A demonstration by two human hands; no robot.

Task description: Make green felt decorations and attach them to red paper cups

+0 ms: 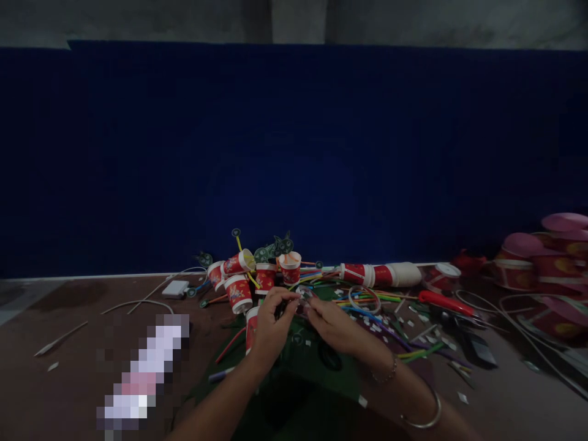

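My left hand [277, 315] and my right hand [327, 320] meet above a dark green sheet [298, 380]. Both have bent, pinched fingers around something small, partly clear or whitish, too small to name. Just behind them stand red patterned paper cups, one upright cup [290, 268] with an orange strip inside. Another red cup [251, 327] is partly hidden by my left hand. Beside my right hand lie coloured sticks [376, 296] and a roll of tape [364, 300]. A bracelet and a bangle are on my right arm.
Small white scraps [429, 339] are scattered at the right, near a red-handled tool [445, 302]. Stacked red cups [399, 274] lie behind. Pink and red items [542, 260] pile up at far right. A white charger [175, 289] with a cable and a pixelated object [144, 373] are left.
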